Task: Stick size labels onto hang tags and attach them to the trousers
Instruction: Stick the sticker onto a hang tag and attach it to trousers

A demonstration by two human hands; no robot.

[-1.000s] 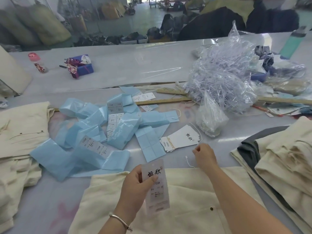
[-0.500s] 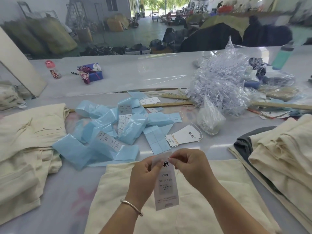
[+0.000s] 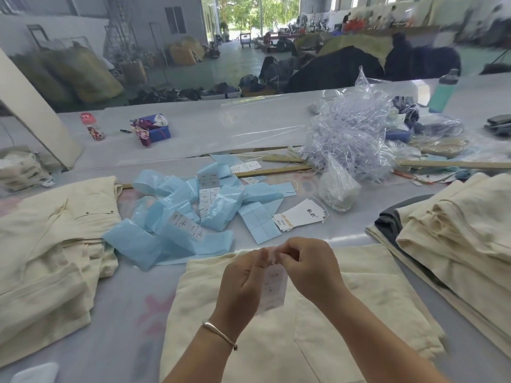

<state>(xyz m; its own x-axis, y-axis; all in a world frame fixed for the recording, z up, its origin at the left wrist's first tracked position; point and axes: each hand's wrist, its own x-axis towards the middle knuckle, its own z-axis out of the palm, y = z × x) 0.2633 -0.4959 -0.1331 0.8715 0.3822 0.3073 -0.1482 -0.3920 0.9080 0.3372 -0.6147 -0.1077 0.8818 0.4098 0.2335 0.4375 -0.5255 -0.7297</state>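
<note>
Fingers of both hands pinch the hang tag [image 3: 274,286] above the trousers [image 3: 304,341].

Just one view here: a wide-angle head cam looking forward and down across the long grey plastic-covered counter [image 3: 193,134]. Both hands sit close, low centre at 6 o'clock. The far warehouse doorway sits at 12, and the edges bend from the lens.
</note>
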